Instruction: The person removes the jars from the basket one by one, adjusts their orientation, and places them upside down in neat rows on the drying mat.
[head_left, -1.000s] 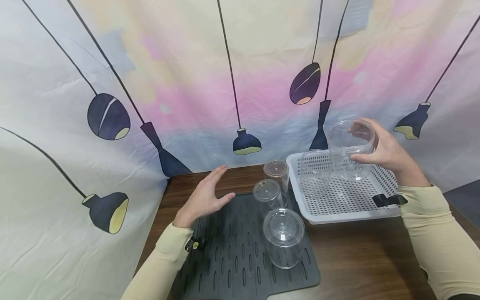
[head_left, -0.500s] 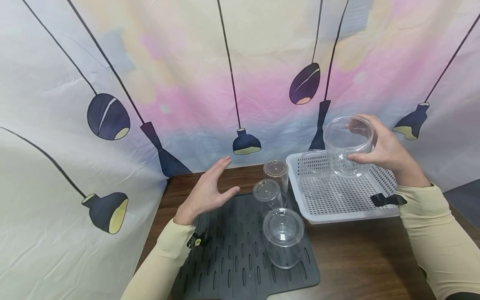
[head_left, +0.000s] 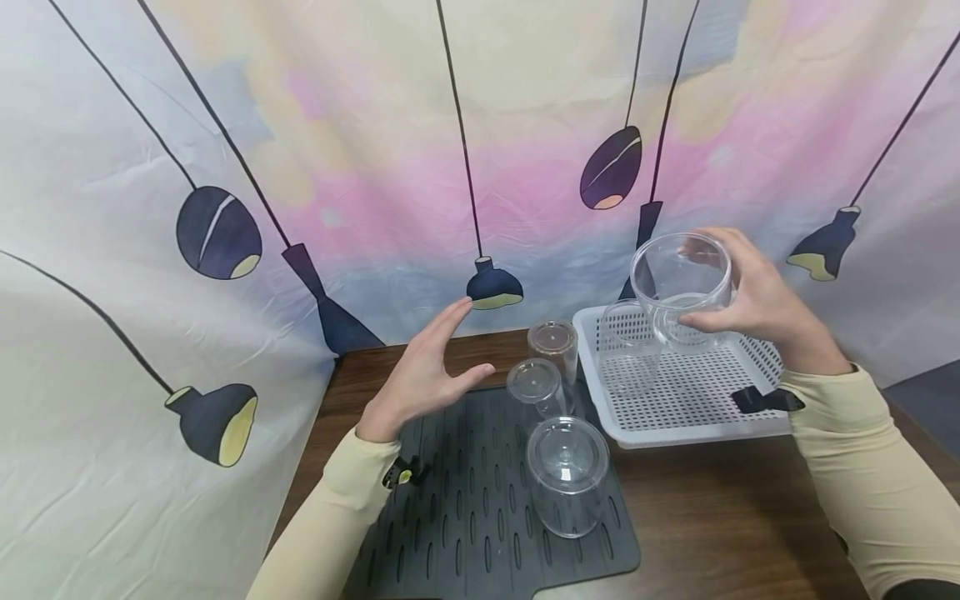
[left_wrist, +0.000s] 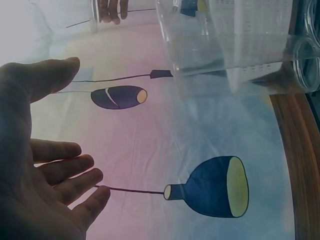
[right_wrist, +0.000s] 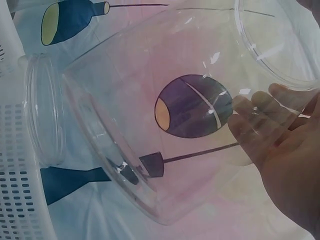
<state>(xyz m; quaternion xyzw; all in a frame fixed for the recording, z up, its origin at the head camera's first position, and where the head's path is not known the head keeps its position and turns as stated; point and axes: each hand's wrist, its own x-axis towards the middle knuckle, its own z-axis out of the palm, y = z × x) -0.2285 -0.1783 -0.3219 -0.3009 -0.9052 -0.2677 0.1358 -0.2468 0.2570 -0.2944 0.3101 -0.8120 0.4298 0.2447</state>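
Observation:
My right hand (head_left: 765, 304) grips a wide clear jar (head_left: 678, 271) by its side, thumb in front and fingers behind. It is held above the white perforated basket (head_left: 697, 436), slightly tilted. In the right wrist view the jar (right_wrist: 135, 100) fills the middle, with the fingers against its wall. Another clear container (head_left: 628, 354) stands in the basket's left part. My left hand (head_left: 420, 379) hovers over the dark drying mat (head_left: 450, 517), fingers extended and thumb apart, holding nothing. In the left wrist view its palm and fingers (left_wrist: 92, 175) are bare.
Along the mat's right side stand a wide clear jar (head_left: 567, 483), base up, and two smaller clear glasses, the nearer one (head_left: 534, 381) and the farther one (head_left: 553, 340). The brown wooden table (head_left: 712, 517) backs onto a printed cloth (head_left: 375, 167) with painted lamps.
My right hand has lifted the jar a little and carried it leftward over the basket. My left hand has moved up and to the right above the mat.

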